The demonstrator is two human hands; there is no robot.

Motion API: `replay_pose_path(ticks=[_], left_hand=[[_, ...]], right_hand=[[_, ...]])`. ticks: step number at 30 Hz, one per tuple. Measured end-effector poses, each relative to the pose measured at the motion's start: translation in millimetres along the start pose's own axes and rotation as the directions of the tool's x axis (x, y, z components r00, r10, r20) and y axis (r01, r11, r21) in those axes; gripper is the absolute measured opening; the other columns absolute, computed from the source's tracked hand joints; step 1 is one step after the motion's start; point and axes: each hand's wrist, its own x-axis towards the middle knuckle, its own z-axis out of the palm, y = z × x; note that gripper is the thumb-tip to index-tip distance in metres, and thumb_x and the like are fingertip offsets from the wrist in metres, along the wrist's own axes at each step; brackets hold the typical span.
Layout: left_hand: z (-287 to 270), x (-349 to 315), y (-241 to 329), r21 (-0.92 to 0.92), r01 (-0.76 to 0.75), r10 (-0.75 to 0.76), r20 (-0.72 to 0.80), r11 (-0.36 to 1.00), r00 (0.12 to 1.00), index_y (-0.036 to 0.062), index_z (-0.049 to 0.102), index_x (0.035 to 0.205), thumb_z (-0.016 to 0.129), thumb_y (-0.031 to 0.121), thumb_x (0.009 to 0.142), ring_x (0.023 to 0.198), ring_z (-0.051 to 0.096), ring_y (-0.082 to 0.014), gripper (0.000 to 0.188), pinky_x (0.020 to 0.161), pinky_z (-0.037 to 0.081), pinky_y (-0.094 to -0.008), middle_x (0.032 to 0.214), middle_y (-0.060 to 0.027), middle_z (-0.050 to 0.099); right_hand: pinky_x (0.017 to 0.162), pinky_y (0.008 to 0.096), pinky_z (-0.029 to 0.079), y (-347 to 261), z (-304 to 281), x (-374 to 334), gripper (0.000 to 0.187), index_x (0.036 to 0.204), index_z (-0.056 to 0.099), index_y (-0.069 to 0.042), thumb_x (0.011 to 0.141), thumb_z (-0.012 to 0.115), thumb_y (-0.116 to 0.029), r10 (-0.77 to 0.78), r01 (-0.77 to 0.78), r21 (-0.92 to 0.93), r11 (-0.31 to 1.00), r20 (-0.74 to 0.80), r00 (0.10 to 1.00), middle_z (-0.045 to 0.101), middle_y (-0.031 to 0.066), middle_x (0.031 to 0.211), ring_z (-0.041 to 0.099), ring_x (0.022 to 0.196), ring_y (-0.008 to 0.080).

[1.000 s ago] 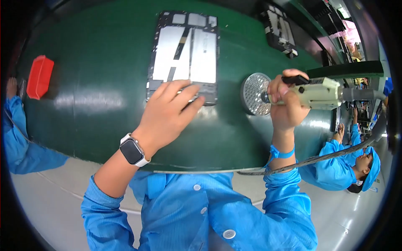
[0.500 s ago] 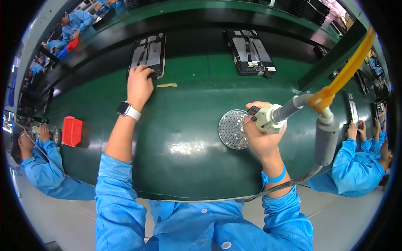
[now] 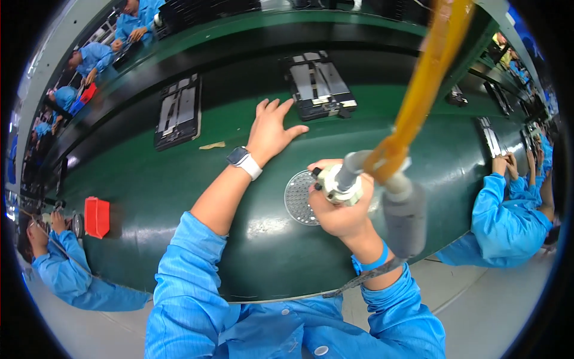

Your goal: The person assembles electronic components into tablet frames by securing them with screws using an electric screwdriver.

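My left hand [image 3: 272,131], with a watch on its wrist, is open with fingers spread. It reaches over the green bench by the near left corner of an opened tablet [image 3: 320,84], which has silver panels in a black frame. The hand looks empty; I cannot tell whether a fingertip touches the tablet. My right hand [image 3: 350,218] wraps round a pale power screwdriver [image 3: 341,186], seen from above, its tip hidden. Beside and partly under that hand lies a round perforated metal dish [image 3: 299,200] with small bright pieces, likely screws. Another opened tablet [image 3: 179,113] lies to the left.
A yellow strap [image 3: 418,90] and a grey cylindrical fitting [image 3: 403,221] hang above the right hand. A red bin [image 3: 97,217] stands at left. A tan strip [image 3: 212,145] lies near the left tablet. Co-workers in blue sit left and right.
My left hand has left the left tablet and moved right, toward the other tablet, fingers spreading. The right hand still grips the screwdriver by the dish. The whole view has shifted and turned.
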Motion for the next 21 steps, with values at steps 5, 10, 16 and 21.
replay_pose_path(ticks=[5, 10, 16, 21], left_hand=[[42.5, 39.8, 11.0, 0.086, -0.020, 0.019, 0.020, 0.996, 1.000, 0.0111, 0.056, 0.137, 0.076, 0.053, 0.077, 0.130, 0.041, -0.0517, 0.076, 0.110, 0.036, -0.0512, 0.134, -0.0304, 0.053], [58.1, 55.9, -11.1, 0.041, -0.122, 0.126, -0.115, 0.992, 0.985, 0.0028, 0.063, 0.123, 0.078, 0.034, 0.080, 0.108, 0.056, -0.0415, 0.055, 0.096, 0.042, -0.0484, 0.112, -0.0230, 0.064], [23.3, 55.4, -25.3, -0.718, 0.195, -0.289, -0.010, 0.668, 0.957, 0.0016, 0.060, 0.131, 0.074, 0.022, 0.090, 0.109, 0.063, -0.0256, 0.048, 0.095, 0.049, -0.0370, 0.119, -0.0122, 0.066], [-8.9, 54.4, -42.1, -0.922, 0.374, -0.511, 0.276, 0.099, 0.814, 0.0049, 0.060, 0.130, 0.071, 0.015, 0.091, 0.105, 0.062, -0.0199, 0.041, 0.087, 0.052, -0.0381, 0.119, -0.0077, 0.064]], right_hand=[[0.060, 0.0310, 0.054, -1.4, -0.7, 10.5, 0.028, 0.091, 0.068, -0.001, 0.064, 0.075, -0.005, 0.062, -0.057, 0.044, 0.997, -0.105, 0.993, 0.069, 0.0130, 0.076, 0.072, 0.066, 0.0257], [0.061, 0.0324, 0.055, -8.9, 5.6, 14.6, 0.026, 0.092, 0.069, -0.002, 0.068, 0.077, -0.007, -0.049, 0.052, 0.018, 0.998, -0.129, 0.990, 0.070, 0.0125, 0.078, 0.072, 0.067, 0.0245], [0.056, 0.0366, 0.052, -14.4, 20.3, 14.3, 0.026, 0.091, 0.065, -0.003, 0.066, 0.074, -0.004, -0.040, 0.052, 0.065, 0.997, -0.171, 0.984, 0.066, 0.0143, 0.073, 0.067, 0.065, 0.0331], [0.058, 0.0344, 0.054, -10.3, 24.3, 20.7, 0.023, 0.089, 0.068, -0.003, 0.067, 0.075, -0.008, -0.075, 0.072, -0.024, 0.997, -0.166, 0.983, 0.069, 0.0148, 0.078, 0.071, 0.069, 0.0320]])
